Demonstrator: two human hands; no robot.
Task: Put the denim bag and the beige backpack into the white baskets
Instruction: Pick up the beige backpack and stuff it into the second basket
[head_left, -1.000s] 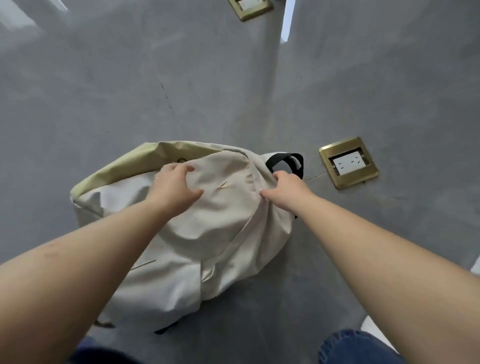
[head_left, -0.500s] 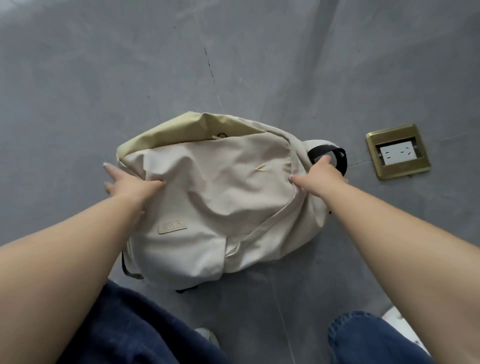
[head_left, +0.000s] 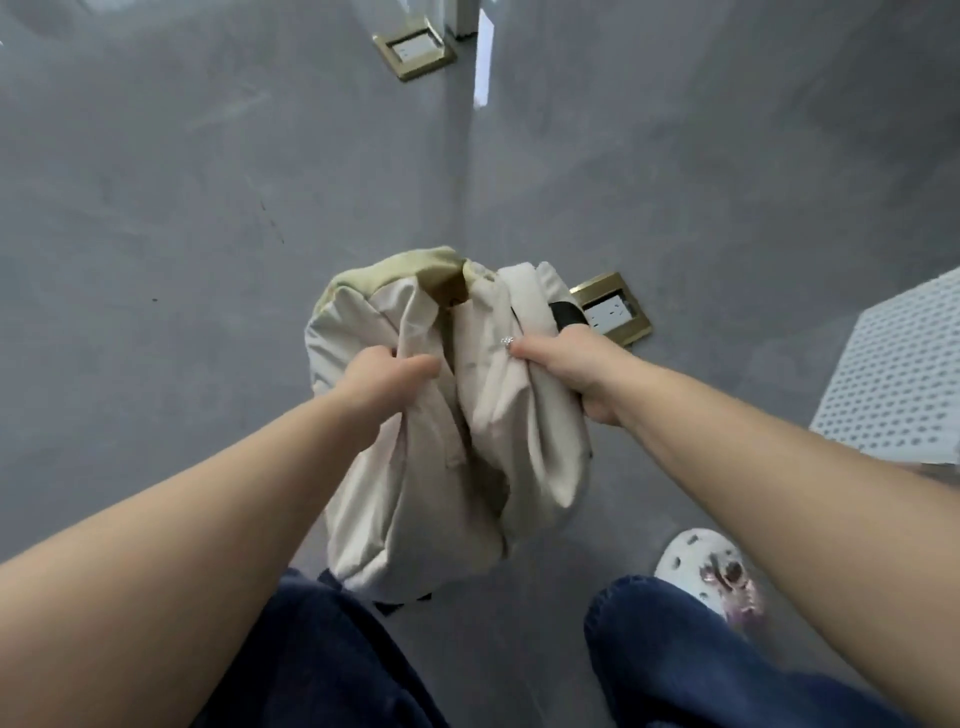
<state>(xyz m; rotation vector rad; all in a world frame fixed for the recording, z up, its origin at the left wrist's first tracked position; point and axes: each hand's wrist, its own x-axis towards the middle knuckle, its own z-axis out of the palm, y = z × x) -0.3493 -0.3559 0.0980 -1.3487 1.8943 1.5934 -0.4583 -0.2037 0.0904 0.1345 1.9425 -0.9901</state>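
Observation:
The beige backpack (head_left: 447, 457) hangs bunched and folded in front of my legs, off the grey floor, its yellowish top edge turned away from me. My left hand (head_left: 387, 376) is shut on a fistful of its front fabric. My right hand (head_left: 566, 364) grips the right side of the pack near its black strap (head_left: 566, 314). A white perforated basket (head_left: 904, 379) shows at the right edge, only its side visible. The denim bag is not in view.
Two brass floor sockets are set in the grey floor, one (head_left: 615, 309) just behind the backpack and one (head_left: 415, 48) far ahead. My jeans-clad legs and a white clog (head_left: 711, 571) fill the bottom. A bright reflection streak (head_left: 483, 67) lies on the floor.
The backpack lay flat on the floor; both hands have gathered its fabric and lifted it, so it now hangs crumpled. The view has risen and the white basket has come in at the right.

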